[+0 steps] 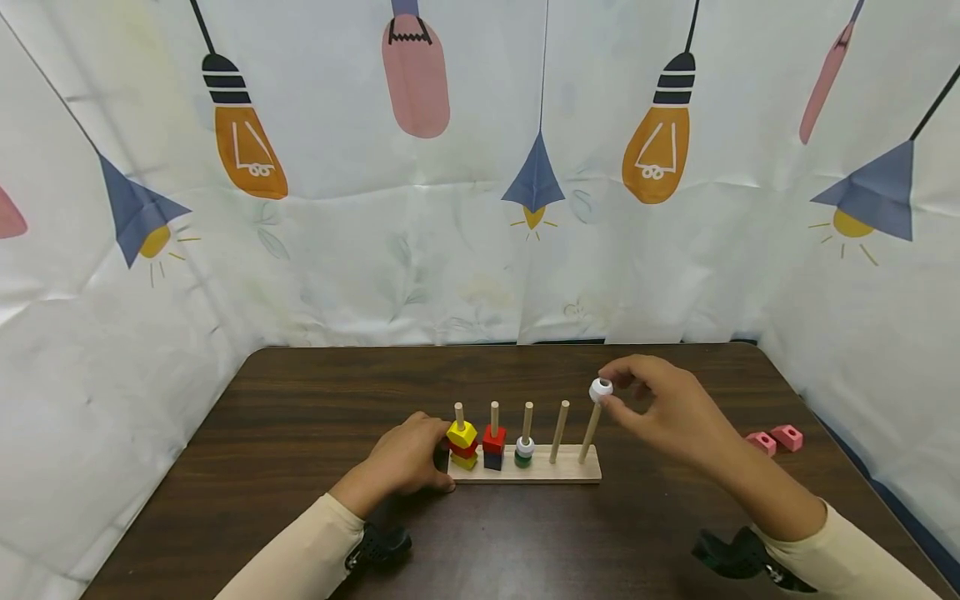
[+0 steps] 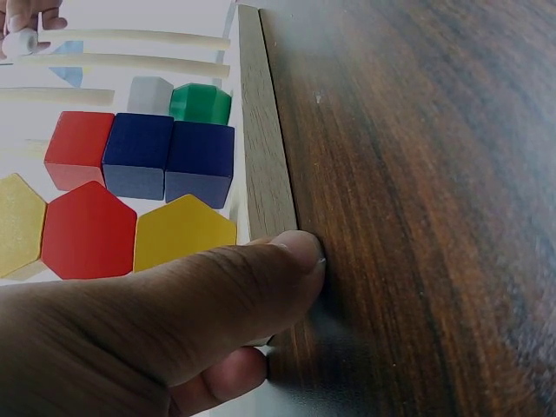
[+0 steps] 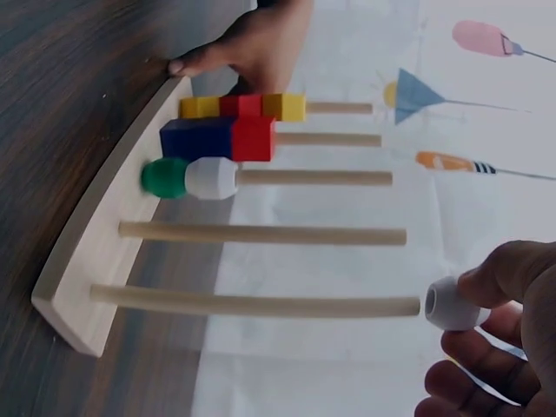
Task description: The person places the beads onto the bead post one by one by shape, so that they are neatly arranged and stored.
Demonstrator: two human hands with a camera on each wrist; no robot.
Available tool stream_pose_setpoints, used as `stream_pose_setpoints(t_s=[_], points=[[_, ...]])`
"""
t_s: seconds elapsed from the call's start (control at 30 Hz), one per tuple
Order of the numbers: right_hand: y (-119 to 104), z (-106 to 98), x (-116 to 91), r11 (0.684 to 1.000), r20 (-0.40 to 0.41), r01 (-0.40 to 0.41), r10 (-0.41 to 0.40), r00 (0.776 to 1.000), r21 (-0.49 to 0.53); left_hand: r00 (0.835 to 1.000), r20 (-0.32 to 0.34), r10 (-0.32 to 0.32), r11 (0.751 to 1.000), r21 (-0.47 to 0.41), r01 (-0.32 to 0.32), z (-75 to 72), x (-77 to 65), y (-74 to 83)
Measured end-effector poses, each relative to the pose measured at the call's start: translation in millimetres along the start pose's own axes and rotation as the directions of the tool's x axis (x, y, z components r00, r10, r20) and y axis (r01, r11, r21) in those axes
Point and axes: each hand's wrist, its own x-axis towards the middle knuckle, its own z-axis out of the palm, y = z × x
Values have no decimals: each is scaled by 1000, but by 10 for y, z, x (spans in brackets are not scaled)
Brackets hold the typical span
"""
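My right hand [image 1: 660, 404] pinches a white bead [image 1: 597, 392] between thumb and fingers at the tip of the rightmost peg [image 1: 590, 433]. In the right wrist view the bead's hole [image 3: 431, 301] faces that peg's end. My left hand [image 1: 408, 458] holds the left end of the wooden peg board [image 1: 562, 475], its thumb along the front edge. From the left, the pegs carry yellow and red hexagonal blocks [image 2: 89, 230], a red cube [image 2: 80, 148] over two dark blue cubes [image 2: 137, 152], and a white bead [image 3: 211, 178] above a green bead [image 3: 164, 177]. The two right pegs are bare.
Pink blocks [image 1: 787, 437] with holes lie on the dark wooden table [image 1: 337, 383] to the right, partly behind my right forearm. A white curtain [image 1: 465, 275] printed with lamps hangs behind the table and along both sides.
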Motion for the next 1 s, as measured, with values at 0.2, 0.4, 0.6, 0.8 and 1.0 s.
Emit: stream_pose_setpoints(t_s=[0.2,0.4,0.6,0.8,1.0], points=[[-64,61,30,1000,0,15,-15,1000,20,1000,-2,-13,1000,-1,13,-1,1,1],[-139,125,50,999,10,19,-20,1000,34,1000,1,-9,1000,4,9,-3,-2,0],[-201,197,94,998,16,24,-25,1000,58,1000,1,-5,1000,3,5,1,-7,-6],[-246,260,136,996,-6,35,-35,999,81,1000,5,-4,1000,2,4,-3,-7,-2],[-302,326,173,995,0,22,-22,1000,97,1000,7,-4,1000,-5,4,-2,-5,5]])
